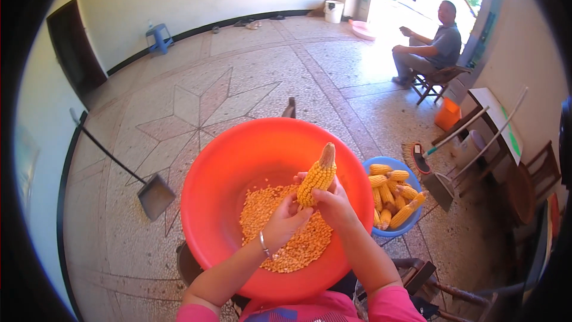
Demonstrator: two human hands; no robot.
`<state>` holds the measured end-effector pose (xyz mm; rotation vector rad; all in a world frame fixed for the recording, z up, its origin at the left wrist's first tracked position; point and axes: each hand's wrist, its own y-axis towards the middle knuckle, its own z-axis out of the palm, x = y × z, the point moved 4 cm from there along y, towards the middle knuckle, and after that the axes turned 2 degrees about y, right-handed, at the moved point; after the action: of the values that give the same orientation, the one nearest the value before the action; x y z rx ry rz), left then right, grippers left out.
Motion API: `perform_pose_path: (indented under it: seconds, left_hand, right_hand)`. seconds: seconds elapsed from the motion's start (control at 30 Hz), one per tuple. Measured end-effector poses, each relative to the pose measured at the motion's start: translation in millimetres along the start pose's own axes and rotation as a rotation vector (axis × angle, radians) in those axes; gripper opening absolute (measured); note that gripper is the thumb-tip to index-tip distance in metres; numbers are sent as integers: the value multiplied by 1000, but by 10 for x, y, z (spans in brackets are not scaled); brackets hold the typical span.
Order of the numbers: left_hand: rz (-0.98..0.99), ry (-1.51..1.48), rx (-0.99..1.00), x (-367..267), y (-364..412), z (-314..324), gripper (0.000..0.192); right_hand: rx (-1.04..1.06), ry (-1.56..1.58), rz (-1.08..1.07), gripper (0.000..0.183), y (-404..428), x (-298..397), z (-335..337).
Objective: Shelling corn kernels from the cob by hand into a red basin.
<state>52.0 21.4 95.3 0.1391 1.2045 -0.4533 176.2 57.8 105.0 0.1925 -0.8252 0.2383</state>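
Note:
A dried ear of corn, still covered in yellow kernels, stands tilted above a large red plastic basin. My right hand grips its side with the thumb across the kernels. At the lower end, my left hand has its fingers and thumb closed on the ear; a metal bangle circles that wrist. Loose corn kernels cover the bottom of the basin beneath both hands. To the right of it, a blue basin holds several whole corn ears.
On the right are a mop, a long-handled dustpan and a table. Another dustpan lies at left. A person sits on a chair by the doorway. A blue stool stands near the far wall.

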Motion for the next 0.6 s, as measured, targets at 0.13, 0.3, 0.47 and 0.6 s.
perform_pose_path:
  seconds: [0.13, 0.3, 0.47, 0.6]
  left_hand:
    - [-144, 2, -35, 271, -180, -190, 26]
    - [184, 720, -155, 157, -404, -172, 27]
    - [281, 635, -163, 231, -517, -180, 32]
    - [-19, 159, -195, 352, -584, -113, 28]
  right_hand:
    - [-19, -43, 18, 52, -95, -200, 268]
    - [-205, 51, 125, 28, -155, -394, 277]
    - [-313, 315, 344, 22, -187, -597, 376]
    - [-433, 232, 219, 25, -218, -673, 339]
